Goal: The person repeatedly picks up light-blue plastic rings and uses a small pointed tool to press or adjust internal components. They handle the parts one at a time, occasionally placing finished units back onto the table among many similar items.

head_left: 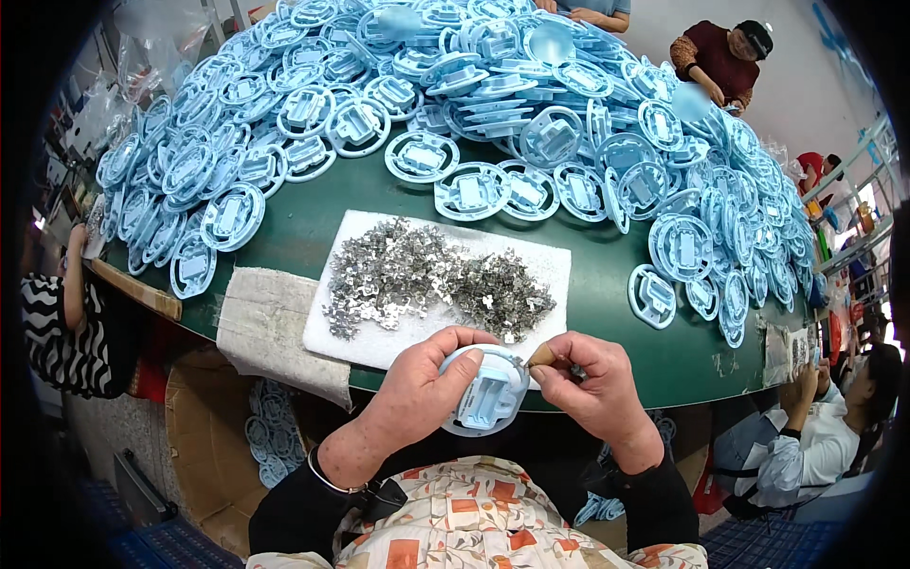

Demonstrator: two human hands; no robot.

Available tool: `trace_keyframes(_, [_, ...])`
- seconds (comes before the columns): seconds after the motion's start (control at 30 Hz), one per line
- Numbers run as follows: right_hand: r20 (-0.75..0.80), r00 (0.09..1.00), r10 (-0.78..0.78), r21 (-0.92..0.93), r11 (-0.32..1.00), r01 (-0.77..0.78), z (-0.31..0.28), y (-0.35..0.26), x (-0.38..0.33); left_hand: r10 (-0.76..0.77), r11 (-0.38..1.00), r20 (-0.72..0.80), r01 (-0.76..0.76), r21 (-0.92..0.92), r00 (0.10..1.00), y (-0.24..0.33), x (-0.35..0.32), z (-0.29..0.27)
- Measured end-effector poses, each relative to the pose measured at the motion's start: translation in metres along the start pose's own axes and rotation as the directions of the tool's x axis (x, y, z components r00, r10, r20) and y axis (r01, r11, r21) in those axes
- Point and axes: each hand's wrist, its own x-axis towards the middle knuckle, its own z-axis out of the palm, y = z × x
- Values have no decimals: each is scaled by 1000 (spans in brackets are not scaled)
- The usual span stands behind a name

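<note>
My left hand (409, 391) grips a round light-blue plastic part (491, 403) by its left rim, thumb on top, just over the table's near edge. The part has a raised boxy middle that faces up. My right hand (595, 387) is closed in a pinch at the part's upper right rim. A small brown piece (541, 357) shows at its fingertips; whether it is held or wrapped on a finger I cannot tell. Anything smaller in the pinch is hidden. Just beyond my hands, a heap of small silvery metal clips (403, 275) lies on a white foam sheet (353, 228).
A big pile of similar blue parts (474, 104) covers the far side of the green table (379, 194). Grey cloth (280, 318) lies left of the foam. A cardboard box (204, 427) with blue parts stands below on the left. Several people work around the table.
</note>
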Motion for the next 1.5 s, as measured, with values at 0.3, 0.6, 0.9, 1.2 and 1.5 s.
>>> trace_keyframes(0.3, [122, 940, -320, -274, 899, 341, 11, 12, 10, -20, 1000, -13, 19, -1, 1000, -8, 8, -6])
trace_keyframes(0.6, [265, 913, -311, -433, 807, 401, 10, 12, 17, -61, 972, -78, 77, 221, 995, -2, 8, -3])
trace_keyframes(0.9, [127, 990, -53, -332, 939, 93, 9, 5, 6, -93, 934, -68, 111, 339, 993, 14, 5, -1])
trace_keyframes(1.2, [159, 967, -197, -526, 812, 252, 8, 24, -18, -58, 954, -47, 70, 292, 997, 2, 8, -5])
trace_keyframes(1.5, [248, 959, -141, -620, 737, 268, 11, 10, -15, -69, 968, -63, 82, 239, 996, -4, 9, -5])
